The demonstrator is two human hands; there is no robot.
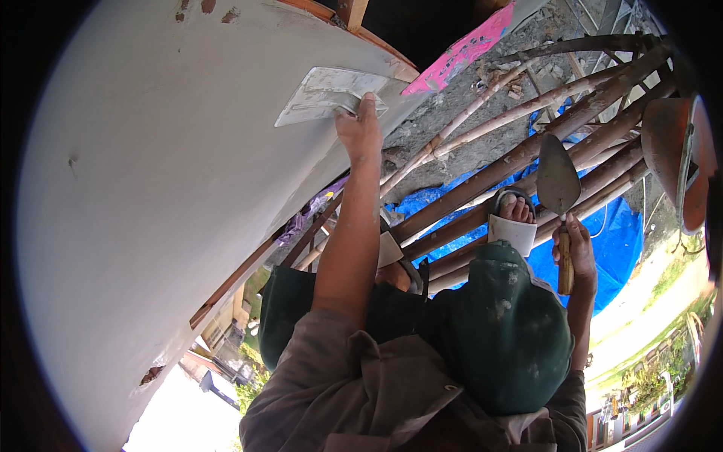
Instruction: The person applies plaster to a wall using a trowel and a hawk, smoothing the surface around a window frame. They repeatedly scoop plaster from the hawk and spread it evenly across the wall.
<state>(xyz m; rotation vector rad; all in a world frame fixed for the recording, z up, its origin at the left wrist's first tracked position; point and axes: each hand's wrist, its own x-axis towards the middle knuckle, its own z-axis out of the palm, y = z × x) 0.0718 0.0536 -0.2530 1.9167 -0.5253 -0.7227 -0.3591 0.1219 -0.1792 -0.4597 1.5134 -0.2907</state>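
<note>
My left hand (359, 135) reaches up along the pale plastered wall (173, 173), fingers closed round the handle of a whitish, plaster-smeared plastering float (315, 94). The float's flat face lies at the wall near its edge; whether it fully touches I cannot tell. Lower on the right, my right hand (577, 252) grips the wooden handle of a pointed trowel (558, 177). Its grey, leaf-shaped blade points upward, away from my body, over the poles. No mortar heap shows on the blade.
Beneath my sandalled feet (515, 207) run round wooden poles (482, 196) with gaps between them. A blue tarp (621, 233) and rubble ground (471, 113) lie below. At the right stands a reddish, mortar-stained container (669, 158). A pink strip (467, 49) borders a dark opening in the wall.
</note>
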